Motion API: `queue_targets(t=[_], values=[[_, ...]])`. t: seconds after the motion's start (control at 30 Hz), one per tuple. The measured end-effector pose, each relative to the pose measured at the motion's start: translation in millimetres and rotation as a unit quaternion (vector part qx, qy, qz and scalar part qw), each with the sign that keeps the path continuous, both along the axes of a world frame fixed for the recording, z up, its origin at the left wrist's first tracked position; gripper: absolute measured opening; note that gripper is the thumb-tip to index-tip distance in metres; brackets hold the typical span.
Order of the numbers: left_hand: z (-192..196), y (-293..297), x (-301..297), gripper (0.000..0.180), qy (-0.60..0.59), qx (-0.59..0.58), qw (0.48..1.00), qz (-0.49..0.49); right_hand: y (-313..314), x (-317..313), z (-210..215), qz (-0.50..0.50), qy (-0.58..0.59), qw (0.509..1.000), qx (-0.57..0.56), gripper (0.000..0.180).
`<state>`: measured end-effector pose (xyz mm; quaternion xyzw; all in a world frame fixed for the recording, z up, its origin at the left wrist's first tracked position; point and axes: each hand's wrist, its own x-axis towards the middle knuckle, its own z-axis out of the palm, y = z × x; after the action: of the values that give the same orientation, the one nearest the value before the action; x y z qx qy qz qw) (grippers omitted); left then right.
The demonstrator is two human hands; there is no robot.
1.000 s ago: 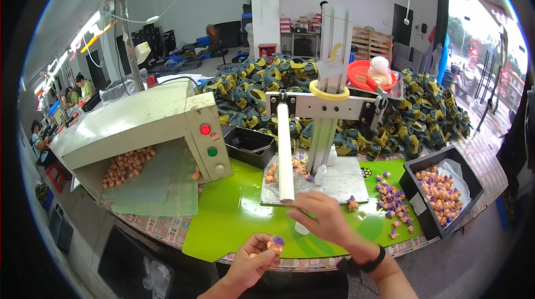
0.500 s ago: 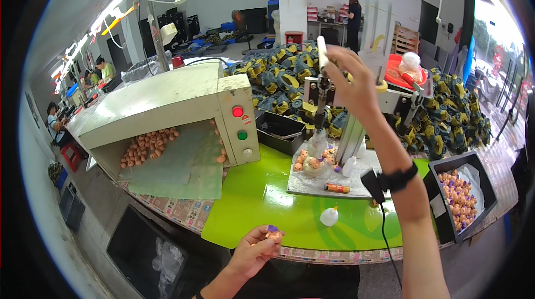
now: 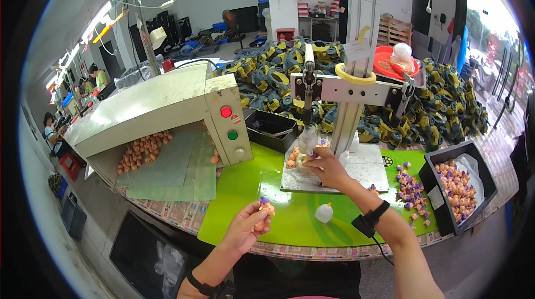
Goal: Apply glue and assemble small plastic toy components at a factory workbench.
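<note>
My left hand (image 3: 243, 229), at the front edge of the table, pinches a small flesh-coloured doll head (image 3: 267, 208) with a purple top. My right hand (image 3: 330, 169) reaches onto the pale base plate (image 3: 368, 173) of a hand press. Its fingers are bent together at the round fixture (image 3: 304, 163), under the clear tip of the press; what they grip is hidden. Above stands the press's white lever handle (image 3: 309, 56), which neither hand touches. Several doll heads (image 3: 292, 157) lie by the fixture.
A white bottle (image 3: 324, 213) with a yellow tip stands on the green mat. Purple-topped heads (image 3: 411, 192) lie loose beside a black bin (image 3: 430, 179) of more heads. At left is a cream box-shaped machine (image 3: 156, 101); behind the press, toy car parts (image 3: 273, 76) are heaped.
My right hand has left the lever handle and come down to the fixture. My left hand still holds the doll head, turned slightly and a little higher. The whole view has shifted.
</note>
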<state>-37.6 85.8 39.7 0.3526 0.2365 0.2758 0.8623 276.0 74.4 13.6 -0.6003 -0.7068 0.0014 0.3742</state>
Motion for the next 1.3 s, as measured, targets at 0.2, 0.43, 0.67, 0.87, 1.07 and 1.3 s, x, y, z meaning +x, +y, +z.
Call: queue_targets(t=[0.2, 0.43, 0.67, 0.87, 1.07, 1.3], values=[[-4, 40, 2, 0.02, 0.037, 0.043, 0.998, 0.004, -124, 35, 38, -0.17, 0.066, 0.976, 0.122, 0.022], [5, 76, 77, 0.027, 0.157, 0.143, 0.976, -0.041, -332, 179, 19, -0.663, -0.142, 0.734, 0.018, 0.033], [-30, 97, 161, 0.027, 0.192, 0.339, 0.921, 0.025, -310, 139, 44, -0.59, -0.134, 0.796, 0.014, 0.035], [-55, 108, 178, 0.024, 0.176, 0.52, 0.825, 0.133, -222, 50, 96, -0.334, -0.018, 0.942, 0.02, 0.033], [-54, 107, 176, 0.024, 0.185, 0.533, 0.817, 0.122, -128, -7, 140, -0.112, -0.068, 0.986, 0.102, 0.028], [-51, 109, 173, 0.025, 0.246, 0.555, 0.785, 0.126, 31, -23, 214, -0.2, -0.121, 0.949, 0.213, 0.059]])
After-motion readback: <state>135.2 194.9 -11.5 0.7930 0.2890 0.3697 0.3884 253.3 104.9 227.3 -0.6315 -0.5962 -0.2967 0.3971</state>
